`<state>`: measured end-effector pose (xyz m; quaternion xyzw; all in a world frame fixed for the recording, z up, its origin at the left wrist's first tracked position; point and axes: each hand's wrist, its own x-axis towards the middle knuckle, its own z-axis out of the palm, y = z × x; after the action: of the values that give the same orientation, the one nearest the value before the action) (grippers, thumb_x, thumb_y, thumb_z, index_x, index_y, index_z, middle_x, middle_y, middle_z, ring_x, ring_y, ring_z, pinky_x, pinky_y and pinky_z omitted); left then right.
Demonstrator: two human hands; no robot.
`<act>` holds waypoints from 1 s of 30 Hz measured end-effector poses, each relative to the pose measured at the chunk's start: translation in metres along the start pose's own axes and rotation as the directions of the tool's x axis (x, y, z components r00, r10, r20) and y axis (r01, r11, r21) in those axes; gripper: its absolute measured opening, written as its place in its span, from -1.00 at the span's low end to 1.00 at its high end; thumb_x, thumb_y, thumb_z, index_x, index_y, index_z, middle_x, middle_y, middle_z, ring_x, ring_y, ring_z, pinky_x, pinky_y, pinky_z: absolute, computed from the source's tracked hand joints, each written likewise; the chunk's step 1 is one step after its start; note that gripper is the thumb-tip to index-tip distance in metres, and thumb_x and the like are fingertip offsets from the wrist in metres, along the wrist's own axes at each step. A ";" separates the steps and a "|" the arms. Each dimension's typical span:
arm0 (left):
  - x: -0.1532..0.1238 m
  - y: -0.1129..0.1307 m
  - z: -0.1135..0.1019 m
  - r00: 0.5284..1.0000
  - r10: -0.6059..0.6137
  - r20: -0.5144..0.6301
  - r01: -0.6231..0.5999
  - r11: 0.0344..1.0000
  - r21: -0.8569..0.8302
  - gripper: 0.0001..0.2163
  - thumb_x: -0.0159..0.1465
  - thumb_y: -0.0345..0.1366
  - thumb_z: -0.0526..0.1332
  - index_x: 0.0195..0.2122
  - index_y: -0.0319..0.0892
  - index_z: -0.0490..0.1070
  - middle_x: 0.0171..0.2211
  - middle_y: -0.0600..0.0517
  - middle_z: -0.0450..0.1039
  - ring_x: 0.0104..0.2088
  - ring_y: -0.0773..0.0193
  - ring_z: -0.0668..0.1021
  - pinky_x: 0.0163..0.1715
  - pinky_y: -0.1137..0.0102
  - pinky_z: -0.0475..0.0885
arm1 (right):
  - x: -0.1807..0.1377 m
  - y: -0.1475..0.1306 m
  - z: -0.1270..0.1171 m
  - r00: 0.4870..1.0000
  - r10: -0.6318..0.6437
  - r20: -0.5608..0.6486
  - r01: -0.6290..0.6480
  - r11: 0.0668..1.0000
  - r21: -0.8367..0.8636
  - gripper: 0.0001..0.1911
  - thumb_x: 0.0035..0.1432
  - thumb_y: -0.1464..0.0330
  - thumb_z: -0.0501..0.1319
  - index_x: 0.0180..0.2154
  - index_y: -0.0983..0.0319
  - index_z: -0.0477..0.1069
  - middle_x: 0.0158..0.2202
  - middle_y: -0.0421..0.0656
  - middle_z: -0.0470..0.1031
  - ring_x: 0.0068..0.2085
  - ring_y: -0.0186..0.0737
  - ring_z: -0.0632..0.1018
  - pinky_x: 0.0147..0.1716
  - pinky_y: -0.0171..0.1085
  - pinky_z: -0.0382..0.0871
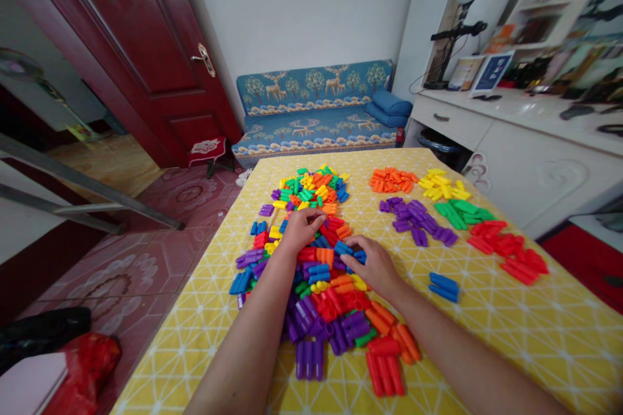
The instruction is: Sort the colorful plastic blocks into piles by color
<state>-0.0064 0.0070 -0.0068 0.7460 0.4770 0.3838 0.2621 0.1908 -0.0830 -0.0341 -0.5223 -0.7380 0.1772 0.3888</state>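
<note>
Hands work the mixed pile: left hand open on top, right hand pinching blue pieces, best lifted clear without scattering neighbours.

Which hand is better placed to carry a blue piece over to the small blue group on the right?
Probably the right hand: its fingers rest on blue pieces in the mixed pile, nearer the blue pair. The left hand lies farther left.

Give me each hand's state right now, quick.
Left hand: fingers curled on the mixed block pile; grasp unclear.
Right hand: fingertips on blue blocks; grasp unclear.
</note>
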 end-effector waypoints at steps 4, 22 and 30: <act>0.000 0.001 0.000 1.000 -0.006 0.007 0.006 1.000 -0.002 -0.78 0.20 -0.22 0.21 -0.26 -0.22 0.57 -0.34 -0.03 0.61 -0.34 0.21 0.60 -0.33 0.41 0.44 | -0.002 0.001 0.000 1.000 0.031 0.007 -0.031 1.000 0.005 -0.81 0.12 0.26 0.22 -0.21 0.17 0.36 -0.27 -0.16 0.52 -0.24 -0.15 0.51 -0.21 -0.17 0.37; 0.000 0.004 -0.002 1.000 -0.010 0.007 0.010 1.000 0.004 -0.80 0.19 -0.24 0.21 -0.28 -0.22 0.57 -0.34 -0.02 0.61 -0.33 0.20 0.60 -0.33 0.42 0.45 | -0.008 0.009 -0.059 0.994 0.028 -0.106 -0.022 0.998 0.060 -0.59 0.17 0.23 0.17 0.06 0.14 0.35 0.05 -0.09 0.45 0.06 -0.08 0.47 0.07 -0.06 0.33; -0.001 0.006 -0.003 1.000 -0.004 0.015 0.004 1.000 0.003 -0.81 0.20 -0.26 0.21 -0.27 -0.22 0.57 -0.33 -0.03 0.61 -0.32 0.20 0.60 -0.32 0.41 0.45 | -0.070 0.102 -0.144 0.935 0.281 -0.216 -0.317 0.935 -0.160 -0.58 0.05 0.06 0.22 -0.08 0.11 0.40 -0.19 -0.06 0.53 -0.24 0.05 0.56 -0.27 0.02 0.49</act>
<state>-0.0057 0.0042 -0.0011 0.7485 0.4769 0.3768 0.2653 0.3749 -0.1276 -0.0383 -0.6784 -0.6228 0.1121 0.3734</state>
